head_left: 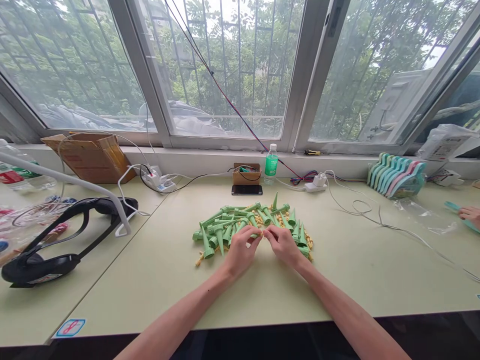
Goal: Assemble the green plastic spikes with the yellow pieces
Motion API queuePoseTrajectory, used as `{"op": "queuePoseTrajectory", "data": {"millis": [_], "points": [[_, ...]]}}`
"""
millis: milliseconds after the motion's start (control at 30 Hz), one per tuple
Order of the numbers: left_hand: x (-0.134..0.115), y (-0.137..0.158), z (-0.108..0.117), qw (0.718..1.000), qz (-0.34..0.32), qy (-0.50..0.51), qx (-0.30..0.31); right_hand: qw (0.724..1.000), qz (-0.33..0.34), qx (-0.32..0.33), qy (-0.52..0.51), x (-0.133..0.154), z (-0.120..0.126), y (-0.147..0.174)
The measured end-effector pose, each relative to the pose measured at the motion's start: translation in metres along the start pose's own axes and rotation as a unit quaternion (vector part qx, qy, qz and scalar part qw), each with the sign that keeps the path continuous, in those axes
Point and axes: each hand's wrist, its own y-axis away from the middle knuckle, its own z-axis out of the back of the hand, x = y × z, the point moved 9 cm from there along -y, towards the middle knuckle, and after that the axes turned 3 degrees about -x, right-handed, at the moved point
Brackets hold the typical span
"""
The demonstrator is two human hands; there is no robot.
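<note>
A heap of green plastic spikes [219, 234] with ribbed caps lies on the table, mixed with small yellow plastic pieces [200, 259]. At the near side of the heap, my left hand [243, 249] is closed in a pinch on a green plastic spike [255, 235], mostly covered by the fingers. My right hand [283, 244] meets it fingertip to fingertip, pinching a small yellow piece [261, 233] at the spike's end. Much of that piece is hidden by the fingertips.
Behind the heap are a phone [246, 190], a small cardboard box [246, 175] and a green-labelled bottle [271, 164]. A black headset [75, 235] lies left. Hangers [395, 175] and a white cable [397, 226] are right, near another person's hand [470, 215].
</note>
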Motion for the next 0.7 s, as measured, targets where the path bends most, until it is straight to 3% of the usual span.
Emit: {"op": "queuePoseTrajectory", "data": {"millis": [300,700], "points": [[-0.0074,0.0011,0.0036,0.998,-0.043,-0.034,-0.025,1.000,0.000,0.003,-0.006,0.0032,0.0002,0.0007],[-0.0068,0.0014,0.0028,0.999,-0.035,-0.020,-0.020,1.000,0.003,0.006,-0.009,0.0036,-0.0004,0.0004]]}}
